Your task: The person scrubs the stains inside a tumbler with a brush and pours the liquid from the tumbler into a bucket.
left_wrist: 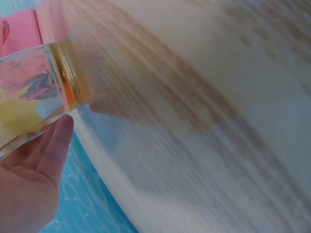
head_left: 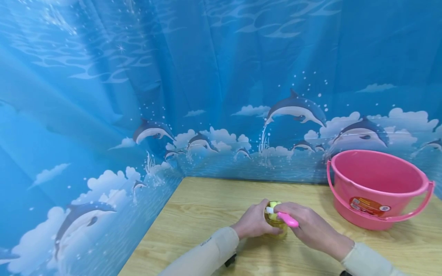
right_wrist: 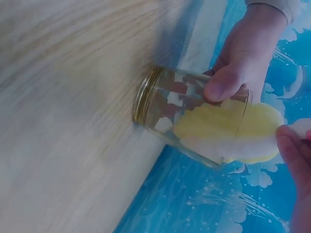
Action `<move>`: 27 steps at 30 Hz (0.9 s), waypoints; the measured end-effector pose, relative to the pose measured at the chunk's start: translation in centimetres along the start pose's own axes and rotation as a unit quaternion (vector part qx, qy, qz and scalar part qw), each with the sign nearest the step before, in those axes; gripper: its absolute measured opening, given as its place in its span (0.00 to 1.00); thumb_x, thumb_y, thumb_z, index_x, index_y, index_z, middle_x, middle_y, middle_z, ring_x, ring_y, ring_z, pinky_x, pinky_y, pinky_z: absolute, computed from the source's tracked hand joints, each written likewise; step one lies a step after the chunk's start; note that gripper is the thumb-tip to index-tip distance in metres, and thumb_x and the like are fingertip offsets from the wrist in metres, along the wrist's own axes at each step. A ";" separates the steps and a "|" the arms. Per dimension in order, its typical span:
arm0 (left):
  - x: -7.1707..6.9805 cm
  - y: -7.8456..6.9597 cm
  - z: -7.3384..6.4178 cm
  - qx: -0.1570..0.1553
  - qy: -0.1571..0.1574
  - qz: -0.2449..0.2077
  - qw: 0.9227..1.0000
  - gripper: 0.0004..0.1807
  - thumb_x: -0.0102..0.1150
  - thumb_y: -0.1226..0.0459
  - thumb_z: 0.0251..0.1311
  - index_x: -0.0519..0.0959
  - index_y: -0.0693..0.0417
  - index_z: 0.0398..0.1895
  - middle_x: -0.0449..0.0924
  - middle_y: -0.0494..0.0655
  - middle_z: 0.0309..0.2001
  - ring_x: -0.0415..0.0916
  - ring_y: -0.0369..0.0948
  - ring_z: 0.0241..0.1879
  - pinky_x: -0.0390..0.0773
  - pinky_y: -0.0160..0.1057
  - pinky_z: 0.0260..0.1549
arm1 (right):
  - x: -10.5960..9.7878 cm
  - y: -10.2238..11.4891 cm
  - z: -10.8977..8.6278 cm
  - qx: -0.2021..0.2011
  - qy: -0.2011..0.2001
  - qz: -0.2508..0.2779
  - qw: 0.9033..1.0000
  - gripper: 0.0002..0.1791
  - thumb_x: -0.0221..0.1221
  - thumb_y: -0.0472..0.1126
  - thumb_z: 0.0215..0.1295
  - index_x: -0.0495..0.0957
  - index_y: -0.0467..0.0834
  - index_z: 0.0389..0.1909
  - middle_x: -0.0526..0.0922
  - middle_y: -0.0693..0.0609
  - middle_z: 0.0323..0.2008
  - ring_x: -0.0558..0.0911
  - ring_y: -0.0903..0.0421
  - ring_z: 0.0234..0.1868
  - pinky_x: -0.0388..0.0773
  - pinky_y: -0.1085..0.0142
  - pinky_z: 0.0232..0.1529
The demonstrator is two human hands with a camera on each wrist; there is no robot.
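Note:
A clear, yellowish glass cup [right_wrist: 151, 104] stands on the table, its thick base on the wood. My left hand [head_left: 253, 221] grips it from the left, thumb across the near side. In my right hand [head_left: 310, 228] is a bottle brush with a pink handle [head_left: 288, 220], a white neck and a yellow-and-white sponge head [right_wrist: 265, 124]. Part of that sponge sits inside the cup, seen through the glass in the right wrist view, and the rest sticks out of the mouth. The left wrist view catches only some left fingers [left_wrist: 56, 150] against the cup.
A pink bucket [head_left: 340, 193] with its handle folded down stands at the right of the light wooden table [head_left: 207, 199]. Blue sheeting [head_left: 214, 96] printed with dolphins and clouds hangs behind the table and along its left side.

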State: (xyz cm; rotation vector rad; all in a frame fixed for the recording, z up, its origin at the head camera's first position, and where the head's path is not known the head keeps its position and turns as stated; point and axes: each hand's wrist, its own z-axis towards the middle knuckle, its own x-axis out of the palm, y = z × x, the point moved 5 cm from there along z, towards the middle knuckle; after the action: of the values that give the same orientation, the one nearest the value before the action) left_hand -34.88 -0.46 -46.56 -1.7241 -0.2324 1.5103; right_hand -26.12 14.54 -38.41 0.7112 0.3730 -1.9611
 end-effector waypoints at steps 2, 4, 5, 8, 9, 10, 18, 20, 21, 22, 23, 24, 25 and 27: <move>0.0 0.0 0.0 0.003 0.000 0.001 1.000 0.40 0.82 0.43 0.38 0.71 0.38 0.54 0.78 0.30 0.40 0.75 0.27 0.37 0.78 0.30 0.41 | 0.0 0.0 0.0 0.017 0.001 0.011 1.000 0.19 0.44 0.49 0.80 0.82 0.47 0.50 0.87 0.55 0.45 0.87 0.54 0.45 0.77 0.78 0.53; 0.0 -0.1 0.0 0.004 0.000 0.001 1.000 0.39 0.82 0.44 0.39 0.71 0.39 0.54 0.78 0.31 0.39 0.75 0.27 0.35 0.78 0.30 0.38 | 0.1 -0.1 0.0 0.041 0.004 0.032 0.999 0.11 0.52 0.43 0.77 0.82 0.47 0.48 0.86 0.57 0.44 0.86 0.58 0.45 0.75 0.81 0.53; 0.0 -0.1 0.0 0.004 0.000 0.001 1.000 0.39 0.82 0.44 0.39 0.71 0.40 0.54 0.78 0.31 0.39 0.75 0.27 0.35 0.77 0.30 0.37 | 0.1 -0.2 0.1 0.051 0.001 0.044 0.998 0.08 0.56 0.39 0.74 0.82 0.48 0.47 0.86 0.57 0.44 0.86 0.58 0.45 0.75 0.81 0.53; 0.0 -0.1 0.1 0.004 0.001 0.003 1.000 0.39 0.82 0.44 0.40 0.71 0.40 0.54 0.77 0.31 0.38 0.75 0.28 0.33 0.77 0.30 0.35 | 0.2 -0.4 0.2 0.081 -0.007 0.077 0.994 0.13 0.63 0.28 0.64 0.82 0.48 0.43 0.86 0.56 0.43 0.85 0.61 0.46 0.73 0.83 0.53; 0.1 -0.1 0.1 0.005 0.000 0.002 1.000 0.39 0.82 0.44 0.39 0.71 0.40 0.54 0.77 0.30 0.38 0.75 0.28 0.33 0.77 0.29 0.34 | 0.2 -0.5 0.2 0.091 -0.013 0.087 0.992 0.14 0.64 0.26 0.62 0.82 0.47 0.42 0.86 0.55 0.43 0.85 0.60 0.46 0.73 0.83 0.53; 0.1 -0.1 0.1 0.006 0.000 0.003 1.000 0.39 0.82 0.44 0.39 0.71 0.40 0.54 0.77 0.30 0.37 0.75 0.27 0.33 0.77 0.29 0.35 | 0.2 -0.6 0.2 0.101 -0.022 0.090 0.991 0.15 0.65 0.24 0.59 0.83 0.47 0.42 0.87 0.54 0.44 0.86 0.59 0.47 0.73 0.82 0.54; 0.1 -0.2 0.2 0.013 -0.004 0.007 1.000 0.40 0.82 0.45 0.39 0.71 0.41 0.55 0.78 0.30 0.36 0.75 0.27 0.32 0.77 0.28 0.34 | 0.1 -2.2 0.0 0.238 -0.020 0.151 0.959 0.08 0.57 0.33 0.72 0.81 0.46 0.46 0.87 0.57 0.36 0.85 0.64 0.36 0.84 0.68 0.40; 0.1 -0.2 0.2 0.012 -0.005 0.010 1.000 0.41 0.82 0.45 0.38 0.71 0.42 0.57 0.78 0.30 0.37 0.75 0.27 0.33 0.77 0.28 0.35 | 0.0 -2.6 0.1 0.266 -0.010 0.175 0.948 0.07 0.54 0.35 0.75 0.80 0.45 0.46 0.87 0.55 0.37 0.85 0.63 0.36 0.85 0.66 0.40; 0.1 -0.2 0.2 0.011 -0.005 0.010 1.000 0.42 0.82 0.45 0.38 0.71 0.42 0.57 0.78 0.30 0.37 0.75 0.27 0.33 0.77 0.28 0.35 | 0.0 -2.7 0.1 0.278 -0.006 0.192 0.941 0.07 0.53 0.36 0.76 0.80 0.44 0.47 0.86 0.54 0.37 0.86 0.62 0.37 0.85 0.66 0.40; 0.0 -0.2 0.2 0.011 -0.004 0.010 1.000 0.42 0.82 0.44 0.38 0.72 0.42 0.58 0.78 0.30 0.38 0.75 0.27 0.34 0.77 0.28 0.36 | -0.1 -2.8 0.1 0.286 -0.003 0.206 0.936 0.08 0.52 0.37 0.77 0.79 0.43 0.47 0.86 0.52 0.38 0.86 0.62 0.38 0.85 0.65 0.41; 0.0 -0.2 0.2 0.011 -0.004 0.011 1.000 0.42 0.82 0.44 0.38 0.72 0.42 0.58 0.78 0.31 0.38 0.75 0.26 0.34 0.78 0.29 0.36 | -0.1 -3.0 0.1 0.293 0.001 0.223 0.930 0.08 0.51 0.37 0.78 0.79 0.41 0.47 0.86 0.50 0.38 0.86 0.61 0.38 0.85 0.65 0.41; 0.0 -0.2 0.2 0.011 -0.004 0.012 1.000 0.42 0.82 0.44 0.38 0.72 0.43 0.57 0.79 0.31 0.38 0.75 0.26 0.35 0.78 0.28 0.37 | -0.1 -3.1 0.2 0.299 0.004 0.232 0.926 0.09 0.50 0.38 0.78 0.78 0.40 0.48 0.85 0.48 0.39 0.86 0.60 0.38 0.86 0.65 0.41; 0.0 -0.2 0.2 0.011 -0.004 0.012 1.000 0.42 0.82 0.44 0.38 0.72 0.43 0.57 0.79 0.31 0.39 0.75 0.26 0.35 0.78 0.29 0.37 | -0.2 -3.2 0.3 0.304 0.008 0.241 0.922 0.10 0.50 0.38 0.79 0.78 0.38 0.48 0.85 0.47 0.40 0.87 0.59 0.39 0.86 0.65 0.41; 0.0 -0.3 0.1 0.009 -0.002 0.010 1.000 0.41 0.82 0.45 0.38 0.72 0.43 0.56 0.79 0.31 0.39 0.75 0.26 0.35 0.78 0.29 0.38 | -0.3 -3.4 0.4 0.306 0.016 0.242 0.921 0.11 0.49 0.38 0.79 0.78 0.38 0.48 0.85 0.47 0.39 0.86 0.59 0.37 0.86 0.65 0.40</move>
State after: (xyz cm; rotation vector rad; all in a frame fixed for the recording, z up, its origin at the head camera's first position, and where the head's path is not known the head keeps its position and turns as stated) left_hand -34.91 -0.24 -46.35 -1.7137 -0.2041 1.5263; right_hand -29.12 16.19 -38.02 1.1081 -0.3988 -1.5759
